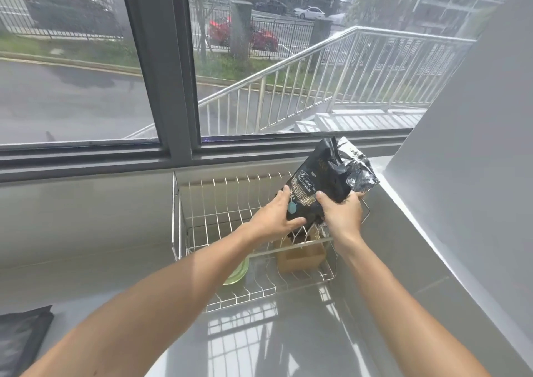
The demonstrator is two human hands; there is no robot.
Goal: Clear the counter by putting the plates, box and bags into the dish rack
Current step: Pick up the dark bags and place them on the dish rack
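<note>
Both hands hold a black bag (318, 182) with white lettering over the right end of the wire dish rack (219, 203). My left hand (277, 218) grips its lower left side and my right hand (341, 213) its lower right. Behind it a crumpled silver bag (359, 172) leans at the rack's right end. Inside the rack stands a brown cardboard box (302, 257), and a green plate (238, 271) shows partly under my left forearm. Another dark bag (20, 339) lies on the counter at the lower left.
The grey glossy counter (288, 333) runs beneath a wide window with a dark frame (164, 88). A grey wall (476, 146) closes in on the right, close to the rack's end.
</note>
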